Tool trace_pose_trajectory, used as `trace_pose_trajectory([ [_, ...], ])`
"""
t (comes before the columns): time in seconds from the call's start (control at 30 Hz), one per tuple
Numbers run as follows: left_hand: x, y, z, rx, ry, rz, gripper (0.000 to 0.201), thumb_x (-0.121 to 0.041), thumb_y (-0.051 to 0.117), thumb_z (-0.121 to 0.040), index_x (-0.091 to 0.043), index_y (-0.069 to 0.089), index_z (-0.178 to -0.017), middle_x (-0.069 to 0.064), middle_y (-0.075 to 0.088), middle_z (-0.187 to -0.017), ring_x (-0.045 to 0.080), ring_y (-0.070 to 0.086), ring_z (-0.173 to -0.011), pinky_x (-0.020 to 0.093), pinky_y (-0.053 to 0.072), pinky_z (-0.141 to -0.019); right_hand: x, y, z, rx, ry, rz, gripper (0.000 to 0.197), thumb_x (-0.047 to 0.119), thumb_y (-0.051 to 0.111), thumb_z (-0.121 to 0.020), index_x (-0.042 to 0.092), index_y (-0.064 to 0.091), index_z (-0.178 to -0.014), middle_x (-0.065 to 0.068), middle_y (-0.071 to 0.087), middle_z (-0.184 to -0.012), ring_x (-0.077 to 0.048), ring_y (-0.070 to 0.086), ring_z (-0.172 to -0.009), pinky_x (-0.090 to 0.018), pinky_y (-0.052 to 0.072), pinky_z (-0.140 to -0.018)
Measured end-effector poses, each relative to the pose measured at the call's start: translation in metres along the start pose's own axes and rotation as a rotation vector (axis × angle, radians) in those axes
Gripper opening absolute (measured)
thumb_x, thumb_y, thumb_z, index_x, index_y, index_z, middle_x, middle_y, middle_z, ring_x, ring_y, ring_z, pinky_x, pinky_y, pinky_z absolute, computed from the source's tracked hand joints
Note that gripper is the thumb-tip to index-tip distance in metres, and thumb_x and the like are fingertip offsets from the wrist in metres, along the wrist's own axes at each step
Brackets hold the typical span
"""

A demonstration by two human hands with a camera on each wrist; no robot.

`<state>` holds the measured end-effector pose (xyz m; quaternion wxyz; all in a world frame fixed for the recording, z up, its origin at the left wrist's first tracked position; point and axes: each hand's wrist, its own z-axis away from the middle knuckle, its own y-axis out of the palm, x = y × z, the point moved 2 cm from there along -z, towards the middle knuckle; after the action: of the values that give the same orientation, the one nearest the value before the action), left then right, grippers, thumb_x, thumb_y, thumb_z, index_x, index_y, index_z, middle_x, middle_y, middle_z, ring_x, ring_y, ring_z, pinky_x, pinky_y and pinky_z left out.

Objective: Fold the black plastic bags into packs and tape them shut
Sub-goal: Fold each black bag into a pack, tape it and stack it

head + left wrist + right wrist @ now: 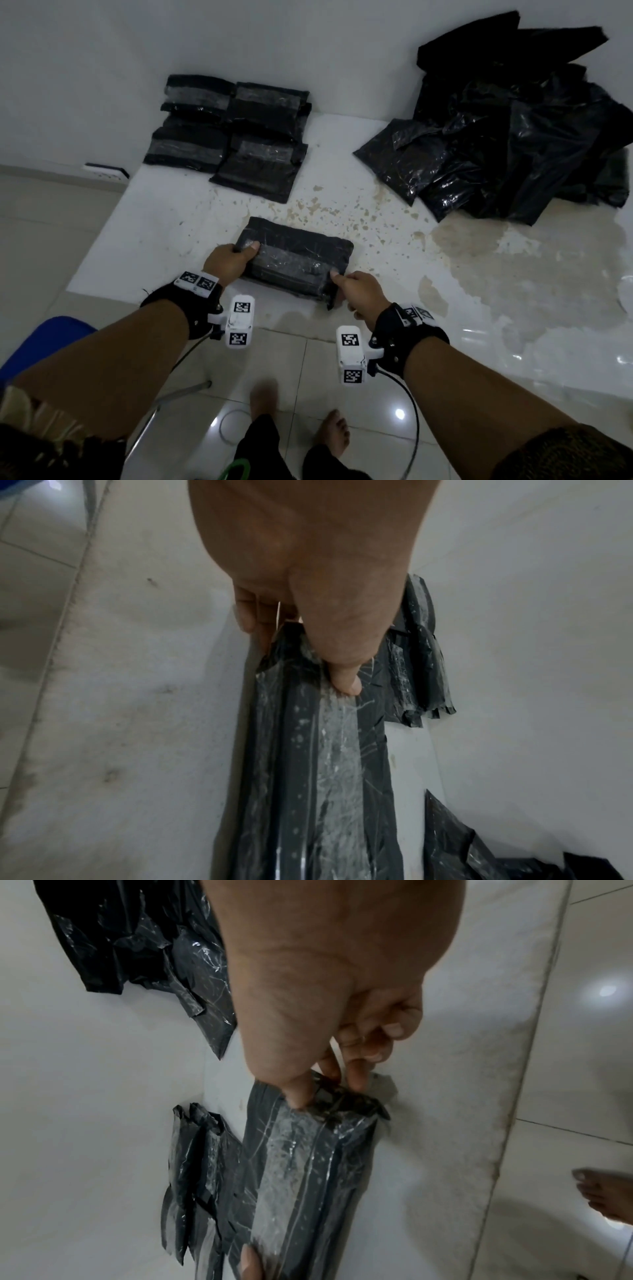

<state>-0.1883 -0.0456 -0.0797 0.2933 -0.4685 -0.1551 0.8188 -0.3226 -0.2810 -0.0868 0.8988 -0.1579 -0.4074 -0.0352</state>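
A folded black plastic pack (298, 257) with a strip of clear tape (291, 263) along its top lies near the front of the white platform (154, 226). My left hand (230, 261) grips its left end, thumb on top (346, 680) and fingers under the edge. My right hand (356, 291) pinches its right end between thumb and fingers (301, 1093). The same pack (325, 777) (308, 1177) runs away from each wrist. Several taped packs (233, 133) lie stacked at the back left. A loose heap of black bags (513, 137) sits at the back right.
The platform surface is stained and glossy on its right side (513, 274). Its front edge drops to a tiled floor (308, 394) where my bare feet (334, 435) stand. A blue chair seat (44, 342) is at the lower left. A white power strip (106, 171) lies beside the platform.
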Motion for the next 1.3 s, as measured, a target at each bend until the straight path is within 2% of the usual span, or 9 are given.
trace_pose_trajectory([
  [0.13, -0.017, -0.003, 0.014, 0.012, -0.026, 0.202, 0.045, -0.046, 0.061, -0.093, -0.004, 0.064, -0.107, 0.014, 0.068, -0.104, 0.023, 0.064, -0.085, 0.035, 0.054, -0.080, 0.022, -0.009, 0.005, -0.017, -0.035, 0.006, 0.055, 0.061, 0.060, -0.088, 0.013, 0.040, -0.071, -0.007, 0.045, -0.070, -0.024, 0.046, -0.065, -0.029, 0.039, -0.054],
  [0.2, -0.024, -0.005, 0.018, 0.010, -0.018, 0.287, 0.048, -0.045, 0.062, -0.092, 0.000, 0.065, -0.109, 0.016, 0.070, -0.104, 0.025, 0.066, -0.087, 0.033, 0.056, -0.076, 0.034, -0.011, 0.004, 0.004, -0.020, -0.060, 0.055, 0.063, 0.066, -0.082, 0.011, 0.053, -0.092, -0.004, 0.060, -0.089, -0.022, 0.061, -0.082, -0.033, 0.051, -0.060],
  [0.33, -0.043, -0.016, 0.014, -0.041, 0.008, 0.376, 0.057, -0.049, 0.065, -0.088, 0.007, 0.067, -0.100, 0.021, 0.071, -0.098, 0.030, 0.068, -0.088, 0.034, 0.059, -0.076, 0.057, -0.006, 0.000, 0.085, 0.008, -0.313, 0.063, 0.049, 0.080, -0.076, 0.019, 0.048, -0.121, -0.007, 0.063, -0.113, -0.029, 0.069, -0.095, -0.045, 0.062, -0.073],
  [0.5, -0.066, -0.028, -0.003, -0.017, 0.041, 0.433, 0.046, -0.047, 0.068, -0.086, -0.001, 0.066, -0.087, 0.014, 0.070, -0.091, 0.025, 0.067, -0.086, 0.035, 0.058, -0.081, 0.078, 0.008, -0.024, 0.059, -0.007, -0.558, 0.055, 0.025, 0.078, -0.085, 0.012, 0.045, -0.127, -0.019, 0.067, -0.113, -0.036, 0.071, -0.095, -0.043, 0.061, -0.075],
  [0.67, -0.068, -0.068, -0.039, 0.036, 0.031, 0.476, 0.060, -0.064, 0.058, -0.085, -0.010, 0.064, -0.110, 0.007, 0.071, -0.102, 0.019, 0.068, -0.093, 0.033, 0.055, -0.083, 0.110, 0.046, -0.060, 0.004, 0.045, -0.793, 0.051, 0.008, 0.073, -0.087, 0.006, 0.045, -0.130, -0.025, 0.067, -0.114, -0.033, 0.069, -0.085, -0.037, 0.061, -0.068],
  [0.8, -0.049, -0.125, -0.073, 0.010, -0.065, 0.586, 0.054, -0.063, 0.033, -0.097, -0.019, 0.064, -0.100, 0.005, 0.069, -0.102, 0.023, 0.066, -0.094, 0.038, 0.050, -0.089, 0.155, 0.107, -0.097, 0.044, 0.061, -0.849, 0.045, 0.000, 0.070, -0.087, 0.006, 0.047, -0.125, -0.023, 0.065, -0.118, -0.032, 0.068, -0.089, -0.040, 0.061, -0.077],
  [0.93, -0.020, -0.179, -0.110, -0.060, -0.149, 0.555, 0.060, -0.062, 0.035, -0.097, -0.011, 0.057, -0.119, 0.009, 0.065, -0.112, 0.026, 0.066, -0.098, 0.038, 0.050, -0.088, 0.207, 0.178, -0.137, 0.085, 0.049, -0.868, 0.035, 0.000, 0.068, -0.089, 0.003, 0.049, -0.118, -0.021, 0.062, -0.120, -0.032, 0.065, -0.098, -0.043, 0.058, -0.084],
  [1.13, 0.012, -0.238, -0.152, -0.129, -0.193, 0.506, 0.045, -0.045, 0.042, -0.102, -0.005, 0.058, -0.116, 0.011, 0.066, -0.108, 0.029, 0.065, -0.090, 0.035, 0.049, -0.080, 0.271, 0.255, -0.200, 0.042, 0.013, -0.837, 0.034, -0.001, 0.067, -0.090, -0.007, 0.051, -0.120, -0.023, 0.062, -0.113, -0.032, 0.065, -0.089, -0.032, 0.062, -0.060],
  [1.3, 0.032, -0.250, -0.175, -0.126, -0.196, 0.506, 0.041, -0.043, 0.048, -0.101, -0.006, 0.061, -0.112, 0.011, 0.069, -0.104, 0.027, 0.068, -0.088, 0.036, 0.052, -0.080, 0.280, 0.285, -0.237, -0.082, 0.041, -0.773, 0.051, 0.000, 0.073, -0.084, -0.002, 0.047, -0.128, -0.024, 0.059, -0.122, -0.037, 0.065, -0.099, -0.031, 0.060, -0.058],
])
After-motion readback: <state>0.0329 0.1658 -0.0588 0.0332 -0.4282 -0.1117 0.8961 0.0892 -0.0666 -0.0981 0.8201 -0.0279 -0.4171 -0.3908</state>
